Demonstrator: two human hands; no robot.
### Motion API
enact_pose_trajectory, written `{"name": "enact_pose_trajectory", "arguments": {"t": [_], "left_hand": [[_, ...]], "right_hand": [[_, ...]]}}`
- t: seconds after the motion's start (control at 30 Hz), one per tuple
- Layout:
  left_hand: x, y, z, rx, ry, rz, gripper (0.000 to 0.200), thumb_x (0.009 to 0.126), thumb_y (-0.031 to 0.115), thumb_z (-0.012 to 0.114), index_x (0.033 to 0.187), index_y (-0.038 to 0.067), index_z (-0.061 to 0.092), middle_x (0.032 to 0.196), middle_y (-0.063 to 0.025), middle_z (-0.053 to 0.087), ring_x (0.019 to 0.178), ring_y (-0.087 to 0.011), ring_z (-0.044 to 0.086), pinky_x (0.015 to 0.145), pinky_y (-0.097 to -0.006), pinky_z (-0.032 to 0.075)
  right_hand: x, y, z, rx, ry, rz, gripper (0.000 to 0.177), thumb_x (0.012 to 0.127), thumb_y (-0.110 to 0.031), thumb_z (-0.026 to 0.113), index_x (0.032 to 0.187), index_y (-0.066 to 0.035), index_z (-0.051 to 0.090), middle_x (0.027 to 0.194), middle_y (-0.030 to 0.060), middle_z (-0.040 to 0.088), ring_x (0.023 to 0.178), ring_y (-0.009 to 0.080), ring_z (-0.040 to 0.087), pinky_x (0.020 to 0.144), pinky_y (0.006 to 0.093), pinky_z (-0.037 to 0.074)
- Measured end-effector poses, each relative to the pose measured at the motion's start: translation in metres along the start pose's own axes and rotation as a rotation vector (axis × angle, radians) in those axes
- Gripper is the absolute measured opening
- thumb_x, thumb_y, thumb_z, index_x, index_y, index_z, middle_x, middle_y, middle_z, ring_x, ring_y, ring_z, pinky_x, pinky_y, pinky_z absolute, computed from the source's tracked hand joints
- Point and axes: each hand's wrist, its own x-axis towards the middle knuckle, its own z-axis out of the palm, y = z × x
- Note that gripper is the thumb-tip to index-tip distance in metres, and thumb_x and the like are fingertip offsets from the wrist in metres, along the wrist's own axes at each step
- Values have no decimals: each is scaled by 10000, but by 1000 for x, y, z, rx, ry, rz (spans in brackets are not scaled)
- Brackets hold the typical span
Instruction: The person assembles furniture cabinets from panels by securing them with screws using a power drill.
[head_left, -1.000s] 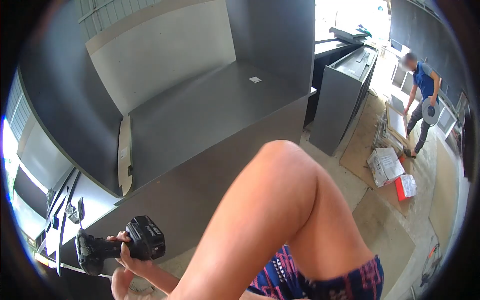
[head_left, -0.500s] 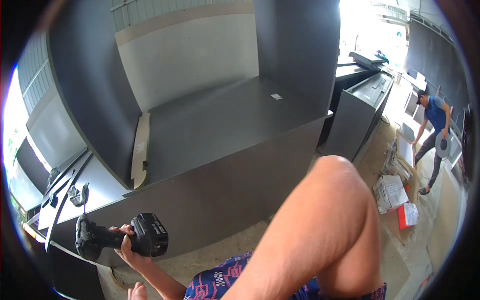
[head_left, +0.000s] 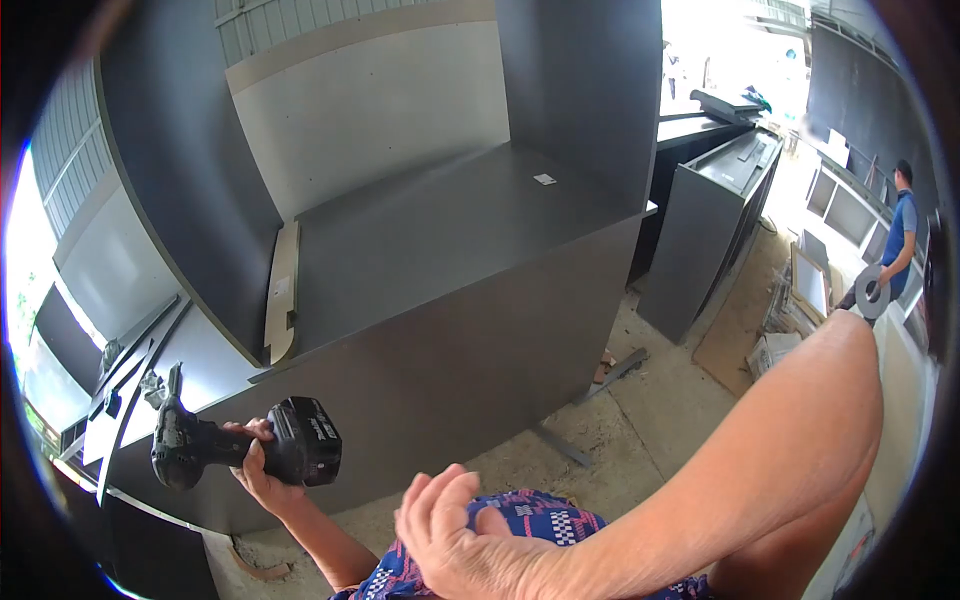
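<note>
Room: a workshop with a rough, pale concrete floor, a corrugated metal wall at the back and strong daylight at the far opening.
Drill: the black cordless drill with a block battery is in the air at the lower left, in front of the large cabinet. Its handle lies nearly level, and its narrow front end points up.
Left hand: the left hand is closed around the drill handle, close to the battery.
Right hand: the right hand is open, with fingers loosely bent. It is in front of the blue and pink patterned clothing; I cannot tell if they touch.
Large cabinet: the big dark grey cabinet body has a pale back panel. A small white label is on its dark inner surface, and a notched beige strip lies along its left side.
Left side: long dark strips lie on a shiny white board.
Right side: a smaller dark grey cabinet stands near the large one.
Farther right: a person in a blue vest holds a grey ring-shaped disc, near a wood-framed pale panel.
</note>
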Motion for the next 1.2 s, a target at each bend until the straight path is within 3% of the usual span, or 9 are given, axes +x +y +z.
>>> {"name": "enact_pose_trajectory", "arguments": {"t": [0.47,0.5,0.6,0.7,0.83,1.0,1.07,1.13,1.2], "left_hand": [[3,-6,12,-12,-71,28,403,782,46,578,1172,15,480,819,-94,571,899,-200,528,947,-382,375],[3,-5,12,0,-63,24,406,782,47,579,1174,16,479,821,-94,570,900,-200,528,946,-383,376],[2,-5,8,8,-48,35,407,783,49,576,1178,20,482,821,-92,568,906,-201,524,948,-386,377],[0,-2,13,18,2,3,397,786,52,571,1174,22,489,821,-87,566,910,-199,513,949,-386,377],[3,-8,-6,3,39,2,386,791,62,574,1168,26,500,822,-88,562,914,-203,501,952,-385,377],[3,-10,-10,-50,51,-34,384,796,69,576,1171,28,505,821,-93,557,914,-213,496,958,-386,372],[3,-9,-5,-23,41,-25,386,795,68,576,1173,28,505,826,-97,562,924,-216,500,956,-388,377],[3,-8,0,-5,33,-15,389,793,67,577,1174,29,506,831,-101,568,929,-220,507,951,-388,384],[3,-10,1,6,24,-19,394,791,66,578,1176,30,506,834,-105,574,930,-225,516,945,-389,393]], "right_hand": [[-39,-3,19,-47,-98,54,432,697,-103,645,1109,18,599,1094,226,559,924,393,563,642,515,487],[-45,1,21,-78,-76,74,355,704,-88,616,1039,25,637,1049,218,577,861,374,576,614,496,489],[-77,11,14,-39,-131,40,321,774,-79,535,1066,17,627,1009,195,600,803,344,585,590,457,489],[-103,26,-4,110,-282,49,296,815,-111,491,1040,17,634,1032,176,595,834,309,573,615,439,490],[-115,33,-35,123,-650,52,322,823,-121,552,1110,21,587,1032,147,597,863,243,579,678,353,496],[-165,33,-40,197,-619,-73,359,807,-106,663,1102,64,549,939,129,628,780,157,625,656,207,514],[-175,34,-50,50,-798,-221,411,868,-123,584,1245,-8,468,1052,119,604,870,197,586,768,245,476],[-171,34,-61,82,-974,-62,495,900,-137,556,1350,-47,371,1177,117,549,970,231,547,875,280,445],[-169,38,-61,48,-925,-46,472,865,-140,578,1290,-36,403,1126,111,556,929,211,546,832,268,445]]}}
